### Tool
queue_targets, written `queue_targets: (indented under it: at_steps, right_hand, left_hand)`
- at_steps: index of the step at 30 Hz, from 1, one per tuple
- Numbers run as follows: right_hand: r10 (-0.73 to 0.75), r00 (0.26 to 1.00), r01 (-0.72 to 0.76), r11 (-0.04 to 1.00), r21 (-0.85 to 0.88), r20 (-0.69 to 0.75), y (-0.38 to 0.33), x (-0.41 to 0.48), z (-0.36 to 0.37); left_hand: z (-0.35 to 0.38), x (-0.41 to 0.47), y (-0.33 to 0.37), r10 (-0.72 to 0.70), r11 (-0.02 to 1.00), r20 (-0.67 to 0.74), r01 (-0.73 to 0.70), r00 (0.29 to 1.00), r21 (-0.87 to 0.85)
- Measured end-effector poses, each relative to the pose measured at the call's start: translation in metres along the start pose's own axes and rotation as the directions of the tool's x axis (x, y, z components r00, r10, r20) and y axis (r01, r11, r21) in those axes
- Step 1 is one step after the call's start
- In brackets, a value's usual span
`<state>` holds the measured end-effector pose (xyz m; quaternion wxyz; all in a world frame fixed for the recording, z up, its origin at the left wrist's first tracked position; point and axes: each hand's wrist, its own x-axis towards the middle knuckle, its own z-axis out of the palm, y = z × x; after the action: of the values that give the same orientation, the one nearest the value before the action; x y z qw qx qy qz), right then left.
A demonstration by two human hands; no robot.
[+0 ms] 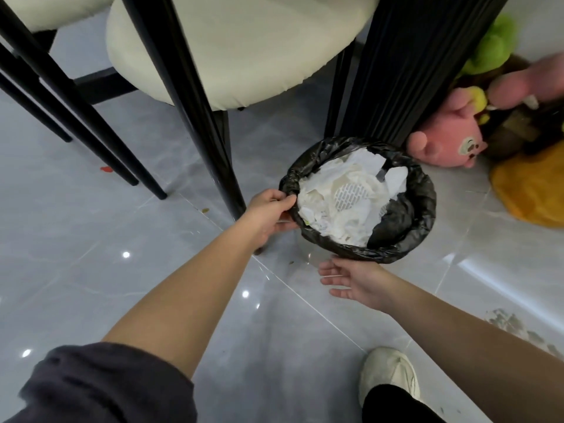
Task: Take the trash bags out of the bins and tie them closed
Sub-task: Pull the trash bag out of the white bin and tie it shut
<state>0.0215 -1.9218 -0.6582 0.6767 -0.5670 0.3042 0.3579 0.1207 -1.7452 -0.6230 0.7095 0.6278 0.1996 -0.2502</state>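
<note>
On the grey tile floor [91,239] beside a black table leg [406,71], black trash bag [424,206] lines bin, full of white paper [341,196]. Left hand [268,213] pinches bag rim; right hand [351,280] flat-open just below, holding nothing.

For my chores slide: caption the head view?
Left hand pinches the rim of the paper-filled trash bag; open right hand hovers beside it.
</note>
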Motion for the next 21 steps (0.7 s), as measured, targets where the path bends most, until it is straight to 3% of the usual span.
queue_targets:
  at_steps: [5, 8, 13, 19, 21]
  right_hand:
    - [0.038, 0.987, -0.021, 0.993, 0.113, -0.154, -0.003, -0.003, -0.029]
    - [0.0, 0.943, 0.099, 0.956, 0.278, -0.334, -0.004, -0.004, -0.044]
    - [-0.087, 0.866, 0.372, 0.77, 0.518, -0.493, -0.018, -0.012, -0.062]
    - [-0.184, 0.813, 0.508, 0.687, 0.519, -0.553, -0.027, -0.017, -0.058]
    - [-0.173, 0.801, 0.512, 0.694, 0.506, -0.573, -0.027, -0.02, -0.056]
  left_hand:
    - [-0.001, 0.002, -0.024, 0.001, 0.995, -0.147, -0.016, 0.989, -0.097]
    - [0.004, 0.008, -0.035, -0.082, 0.995, -0.265, 0.065, 0.961, -0.072]
    - [0.014, 0.006, -0.037, -0.202, 0.966, -0.116, 0.178, 0.973, -0.186]
    - [0.013, -0.003, -0.036, -0.238, 0.845, -0.129, 0.139, 0.963, -0.516]
    - [0.013, -0.008, -0.039, -0.235, 0.852, -0.129, 0.14, 0.963, -0.504]
